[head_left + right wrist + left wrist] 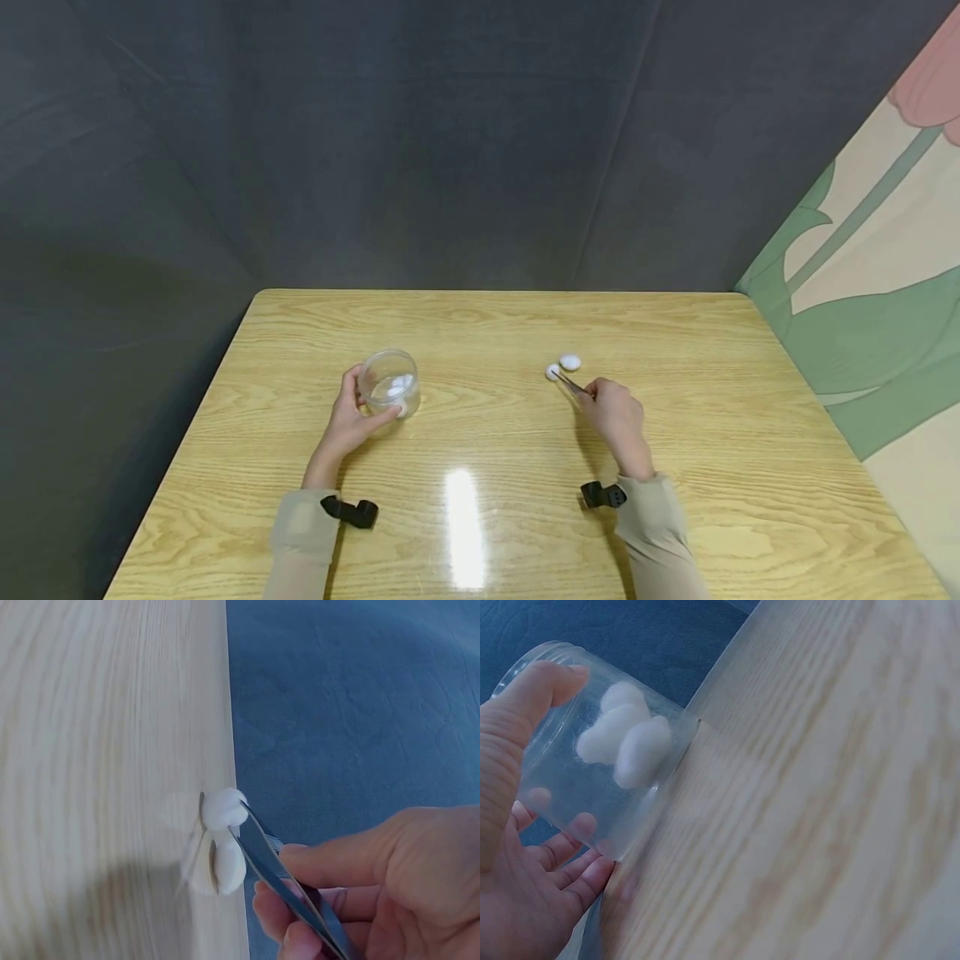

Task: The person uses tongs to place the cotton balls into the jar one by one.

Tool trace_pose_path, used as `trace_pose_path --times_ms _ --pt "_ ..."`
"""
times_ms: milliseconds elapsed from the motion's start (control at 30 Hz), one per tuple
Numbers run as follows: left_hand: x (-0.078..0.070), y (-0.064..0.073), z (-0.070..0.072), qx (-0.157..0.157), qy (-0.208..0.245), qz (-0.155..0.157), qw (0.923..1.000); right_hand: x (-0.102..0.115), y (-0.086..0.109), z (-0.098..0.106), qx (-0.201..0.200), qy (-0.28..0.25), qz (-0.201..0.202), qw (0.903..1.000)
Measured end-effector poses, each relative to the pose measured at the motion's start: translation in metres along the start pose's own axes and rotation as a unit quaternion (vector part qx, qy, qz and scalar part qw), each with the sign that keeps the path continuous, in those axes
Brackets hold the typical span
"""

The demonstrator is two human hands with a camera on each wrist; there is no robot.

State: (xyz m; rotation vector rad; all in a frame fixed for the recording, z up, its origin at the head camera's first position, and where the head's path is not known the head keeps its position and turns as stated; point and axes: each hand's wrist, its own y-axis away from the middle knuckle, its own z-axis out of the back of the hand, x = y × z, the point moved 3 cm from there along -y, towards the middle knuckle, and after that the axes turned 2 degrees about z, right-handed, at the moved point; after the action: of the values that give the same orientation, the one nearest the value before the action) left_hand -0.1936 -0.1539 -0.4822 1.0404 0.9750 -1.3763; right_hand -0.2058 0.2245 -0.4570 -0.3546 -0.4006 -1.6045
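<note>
My left hand [351,423] grips a clear plastic jar [562,772] that stands on the table, thumb on one side and fingers round the other. Inside the jar lie several white cotton balls [622,735]. On the right, my right hand [617,417] pinches a pair of metal tweezers [279,876] between thumb and fingers. The tweezer tips are at a cotton ball [552,372] on the table, slightly apart against it in the right wrist view. Close beside it sits a second cotton ball [570,362].
The wooden table [480,333] has a dark cloth [450,167] behind it. At the right hangs a flower-patterned cloth [885,333]. A black wrist camera [360,513] is on the left wrist, another wrist camera [602,495] on the right.
</note>
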Motion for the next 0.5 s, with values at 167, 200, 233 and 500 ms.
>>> trace_pose_path --times_ms 167,200,233,500 --pt "0.0005 -0.0004 -0.0002 -0.001 -0.003 -0.001 1.0 0.0023 0.0003 -0.0026 -0.014 0.009 0.011 0.9998" --pt "0.0008 -0.0005 -0.0002 -0.002 -0.004 -0.001 1.0 0.0024 0.0004 -0.0031 -0.019 0.013 0.013 0.9996" --pt "0.001 -0.0007 -0.0002 -0.002 -0.004 0.0 1.0 0.0027 0.0007 -0.0033 -0.024 0.017 0.015 0.9995" --pt "0.0012 -0.0006 -0.0002 -0.006 -0.006 0.009 0.9999 0.004 0.0018 -0.0028 -0.059 0.023 0.029 0.9976"
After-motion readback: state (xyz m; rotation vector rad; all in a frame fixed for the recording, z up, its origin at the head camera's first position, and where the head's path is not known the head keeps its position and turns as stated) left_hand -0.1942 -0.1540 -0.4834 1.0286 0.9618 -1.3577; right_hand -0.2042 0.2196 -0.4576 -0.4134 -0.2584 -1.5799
